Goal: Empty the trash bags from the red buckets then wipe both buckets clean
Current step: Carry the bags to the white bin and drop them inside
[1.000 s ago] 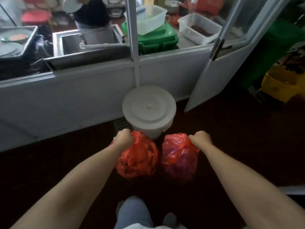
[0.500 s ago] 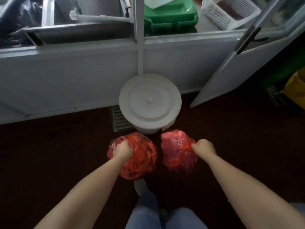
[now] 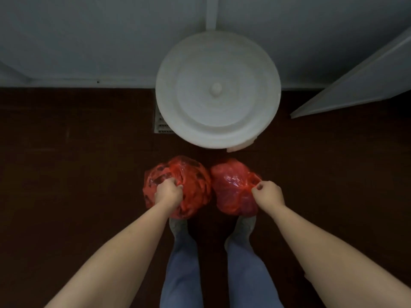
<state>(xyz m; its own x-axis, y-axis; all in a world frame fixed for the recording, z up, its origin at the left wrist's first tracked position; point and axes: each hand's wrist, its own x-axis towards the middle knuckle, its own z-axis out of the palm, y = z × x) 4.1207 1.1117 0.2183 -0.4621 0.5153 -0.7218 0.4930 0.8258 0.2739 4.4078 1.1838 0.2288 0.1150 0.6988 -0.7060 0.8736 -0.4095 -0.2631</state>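
1. A round white bucket with its lid on and a small knob at the lid's centre stands ahead of the fingers of the left hand and right hand, apart from them.
2. A pale slotted floor vent shows at the bucket's left edge, ahead of the left fingers.
3. A grey-white wall panel runs beyond the bucket, with a vertical post above it.
4. A door leaf slants ahead and right of the right fingers.
5. Dark brown floor spreads to both sides of the fingers.
6. Blue jeans and grey footwear lie behind the fingers.
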